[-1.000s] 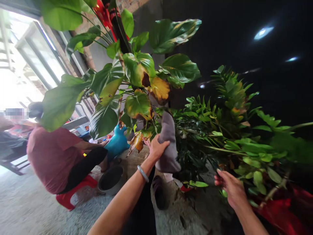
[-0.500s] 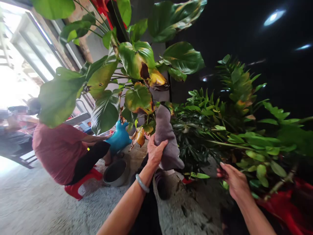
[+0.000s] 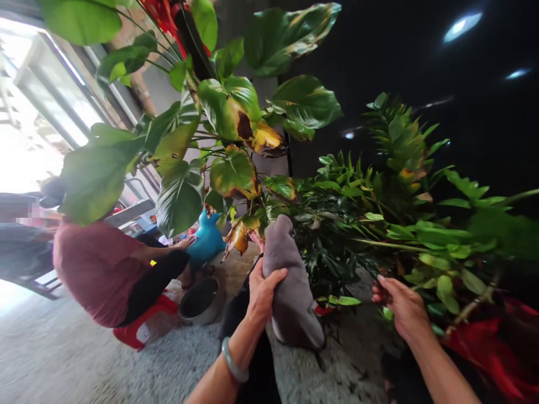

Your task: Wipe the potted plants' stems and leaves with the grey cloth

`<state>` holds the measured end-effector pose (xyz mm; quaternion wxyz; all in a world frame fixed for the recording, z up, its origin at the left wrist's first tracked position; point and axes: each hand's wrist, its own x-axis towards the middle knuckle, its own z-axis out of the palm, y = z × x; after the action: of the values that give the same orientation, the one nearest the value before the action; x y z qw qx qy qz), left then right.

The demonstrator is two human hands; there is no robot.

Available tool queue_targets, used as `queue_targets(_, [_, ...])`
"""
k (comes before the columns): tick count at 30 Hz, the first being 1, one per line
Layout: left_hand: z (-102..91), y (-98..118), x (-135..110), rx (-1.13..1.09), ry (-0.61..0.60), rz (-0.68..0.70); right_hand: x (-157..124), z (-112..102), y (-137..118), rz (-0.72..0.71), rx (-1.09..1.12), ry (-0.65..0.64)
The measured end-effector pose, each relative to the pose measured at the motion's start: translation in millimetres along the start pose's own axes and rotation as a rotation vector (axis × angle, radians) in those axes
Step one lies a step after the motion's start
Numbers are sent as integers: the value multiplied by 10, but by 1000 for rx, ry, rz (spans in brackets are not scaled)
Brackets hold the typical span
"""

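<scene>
A soft grey cloth [image 3: 290, 280] hangs in a long bunch from my left hand [image 3: 261, 292], whose thumb presses across its front. That wrist wears a pale bangle [image 3: 234, 362]. My right hand [image 3: 402, 308] is off to the right with its fingers curled in, thumb and forefinger pinching at the tip of a narrow dark green leaf [image 3: 367, 265]. The leaf belongs to a bushy potted plant [image 3: 337, 235] in front of me. Just above the cloth hang big broad leaves [image 3: 233, 171] with yellow and brown scorched edges.
At the left a person in a pink shirt [image 3: 92, 269] sits on a red stool [image 3: 145, 322], a hand on a blue rounded object [image 3: 204, 241]. A grey bucket [image 3: 200, 300] stands on the concrete floor. Red wrapping [image 3: 497, 353] lies lower right, before a dark glossy wall [image 3: 421, 50].
My left hand has come down and nearer to me with the grey cloth, which now hangs lower. My right hand stays almost where it was. The view has shifted slightly.
</scene>
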<state>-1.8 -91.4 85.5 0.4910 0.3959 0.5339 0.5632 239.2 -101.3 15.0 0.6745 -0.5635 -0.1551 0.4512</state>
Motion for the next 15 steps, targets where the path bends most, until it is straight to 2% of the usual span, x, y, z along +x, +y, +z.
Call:
queue_targets(1, [66,3,45,0,-19,9,0,13,5,0,3,0])
queue_targets(3, [197,-102,47,5,-100,-79,2,32,17,1,3,2])
queue_targets(6, [302,-372,-151,59,-287,-347,12,19,30,13,-10,7])
queue_targets(8, [295,-460,-311,116,-409,-444,20,-11,30,28,-20,0])
queue_targets(9, [282,-445,-363,142,-451,-439,22,-26,28,34,-23,-5])
queue_targets(11, [275,-299,-374,169,-493,-327,22,-45,18,37,-21,-15])
queue_targets(15, [447,102,-66,117,-517,13,12,-24,7,9,4,-24])
